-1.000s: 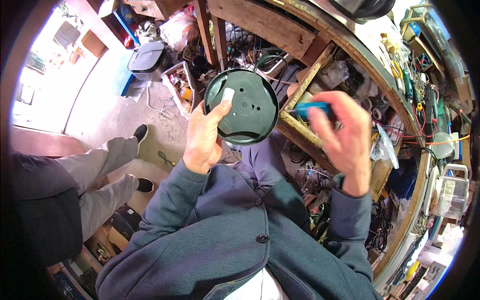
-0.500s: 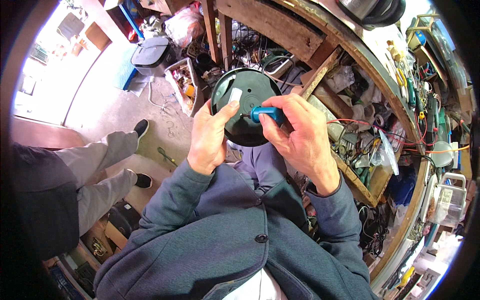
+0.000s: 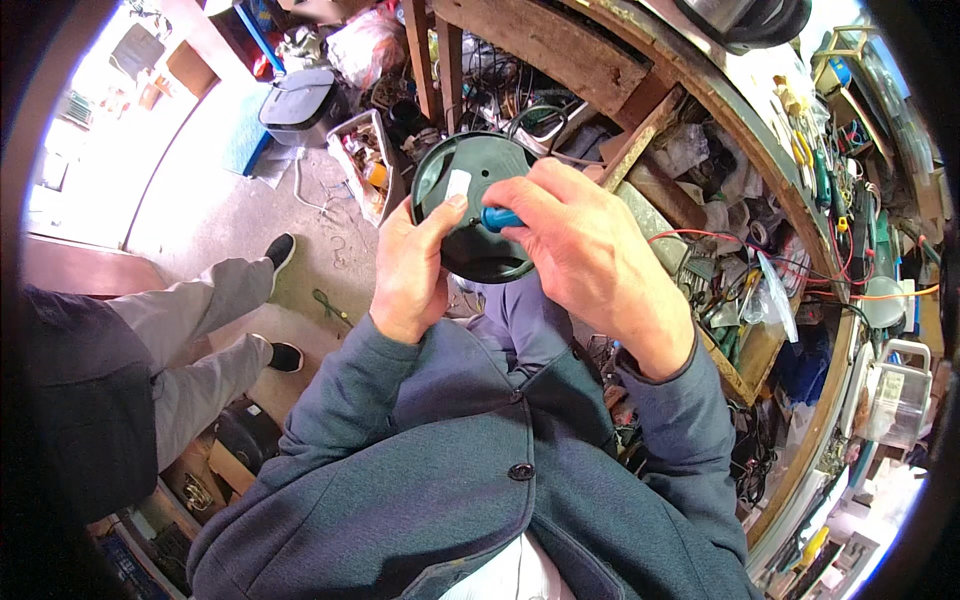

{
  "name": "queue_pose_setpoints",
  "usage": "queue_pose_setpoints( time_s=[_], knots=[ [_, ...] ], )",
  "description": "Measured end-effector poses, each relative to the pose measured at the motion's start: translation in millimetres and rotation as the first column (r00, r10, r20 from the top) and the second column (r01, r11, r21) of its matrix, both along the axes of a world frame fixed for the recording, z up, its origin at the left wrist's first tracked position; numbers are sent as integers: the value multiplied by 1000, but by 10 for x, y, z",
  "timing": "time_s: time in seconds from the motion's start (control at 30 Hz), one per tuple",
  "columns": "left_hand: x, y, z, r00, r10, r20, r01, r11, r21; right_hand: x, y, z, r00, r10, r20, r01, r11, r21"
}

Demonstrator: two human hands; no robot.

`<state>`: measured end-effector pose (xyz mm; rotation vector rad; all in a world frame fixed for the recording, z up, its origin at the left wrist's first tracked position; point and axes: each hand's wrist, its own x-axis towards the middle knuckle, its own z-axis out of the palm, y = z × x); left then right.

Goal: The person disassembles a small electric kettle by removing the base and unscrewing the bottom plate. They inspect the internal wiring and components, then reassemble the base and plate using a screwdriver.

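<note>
Left hand gripping round dark-green disc by its edge, right hand closed around blue-handled tool, tip apparently touching disc, cluttered wooden bench beyond

1. A second person's grey trouser legs and black shoes on the concrete floor.
2. A wooden workbench cluttered with tools.
3. A grey box on the floor.
4. Red wires at right.
</note>
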<state>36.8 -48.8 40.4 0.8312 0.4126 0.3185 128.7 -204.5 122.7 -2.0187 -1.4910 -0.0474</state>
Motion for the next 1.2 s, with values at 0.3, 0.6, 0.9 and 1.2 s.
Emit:
queue_pose_setpoints(
  time_s=[0.3, 0.6, 0.9, 1.2],
  knots=[
    [-18, 34, 16, 999, -32, 8, 33, 997, -64, -123, 230, 186, 984, -167, 69, 180, 948, -262],
    [-12, 51, 56, 999, -25, -28, 23, 997, -73, -29, 299, 271, 982, -170, 86, 189, 927, -325],
    [26, 20, 93, 1000, 5, -17, -8, 993, -120, 54, 278, 190, 990, -112, 83, 125, 975, -183],
    [52, 43, 126, 1000, -5, 0, 5, 995, -99, 111, 207, 53, 999, -48, -12, 48, 998, -40]
  ],
)
